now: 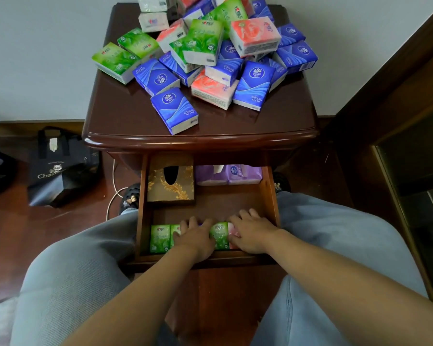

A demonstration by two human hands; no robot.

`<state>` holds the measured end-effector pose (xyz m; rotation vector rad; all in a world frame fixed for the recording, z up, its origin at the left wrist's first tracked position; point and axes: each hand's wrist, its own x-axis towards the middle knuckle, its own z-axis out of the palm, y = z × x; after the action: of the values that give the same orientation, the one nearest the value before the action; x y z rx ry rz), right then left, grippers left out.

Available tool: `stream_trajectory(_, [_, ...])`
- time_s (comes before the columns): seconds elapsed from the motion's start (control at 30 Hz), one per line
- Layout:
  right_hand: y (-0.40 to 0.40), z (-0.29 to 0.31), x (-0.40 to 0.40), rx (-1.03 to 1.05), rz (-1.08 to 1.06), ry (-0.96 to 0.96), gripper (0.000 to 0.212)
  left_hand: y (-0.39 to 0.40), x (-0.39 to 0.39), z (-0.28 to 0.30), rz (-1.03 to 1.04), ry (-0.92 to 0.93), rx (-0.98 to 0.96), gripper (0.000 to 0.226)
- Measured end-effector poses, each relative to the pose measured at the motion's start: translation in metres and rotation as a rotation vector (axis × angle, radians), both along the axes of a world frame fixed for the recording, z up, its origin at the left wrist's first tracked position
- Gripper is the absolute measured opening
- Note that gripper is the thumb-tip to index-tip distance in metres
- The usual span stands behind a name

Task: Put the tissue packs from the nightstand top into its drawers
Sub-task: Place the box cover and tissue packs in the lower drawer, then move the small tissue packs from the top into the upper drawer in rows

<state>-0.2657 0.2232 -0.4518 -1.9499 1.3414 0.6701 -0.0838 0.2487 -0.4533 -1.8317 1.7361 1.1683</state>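
L hand (pixel 195 237) & R hand (pixel 251 233) in open drawer (pixel 270 196); fingers flat, apart, pressing green packs (pixel 219 236); pile (pixel 210 53) on nightstand top (pixel 125 116)

A dark tote bag (pixel 60 171) sits on the wooden floor (pixel 15 233) beside a white cable (pixel 113 193), under a pale wall (pixel 35 58).

Tissue packs (pixel 203 51) on nightstand (pixel 125 113); others in drawer (pixel 269 196).

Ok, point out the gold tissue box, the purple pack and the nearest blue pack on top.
gold tissue box (pixel 171 187): head view, patterned top.
purple pack (pixel 229 174): head view, front face.
nearest blue pack (pixel 174 110): head view, top face.
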Motion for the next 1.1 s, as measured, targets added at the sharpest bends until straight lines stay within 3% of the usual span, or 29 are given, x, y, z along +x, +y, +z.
stream_trajectory(0.17, [-0.005, -0.004, 0.000, 0.026, -0.060, -0.018, 0.062, -0.004, 0.003, 0.002, 0.027, 0.030, 0.007, 0.054])
stream_trajectory(0.27, [-0.003, 0.000, 0.005, -0.091, -0.160, -0.100, 0.059, -0.002, 0.006, 0.010, 0.115, 0.097, -0.103, 0.054])
stream_trajectory(0.43, [0.006, 0.019, 0.009, -0.290, -0.571, -0.478, 0.060, 0.000, 0.015, 0.043, 0.422, 0.321, -0.397, 0.049])
stream_trajectory(0.57, [0.000, 0.048, 0.000, -0.406, -1.073, -0.729, 0.085, -0.008, 0.032, 0.079, 0.711, 0.519, -0.564, 0.051])
stream_trajectory(0.67, [-0.016, 0.071, -0.013, -0.495, -1.268, -0.763, 0.119, -0.016, 0.048, 0.103, 0.877, 0.550, -0.676, 0.073])
stream_trajectory(0.8, [-0.038, 0.092, -0.025, -0.584, -1.328, -0.820, 0.122, -0.032, 0.063, 0.123, 1.024, 0.548, -0.755, 0.103])
stream_trajectory(0.97, [-0.054, 0.102, -0.018, -0.619, -1.312, -0.827, 0.109, -0.056, 0.081, 0.120, 1.054, 0.493, -0.787, 0.118])
stream_trajectory(1.1, [-0.061, 0.100, -0.006, -0.669, -1.382, -0.742, 0.114, -0.067, 0.094, 0.106, 1.122, 0.609, -0.785, 0.125])
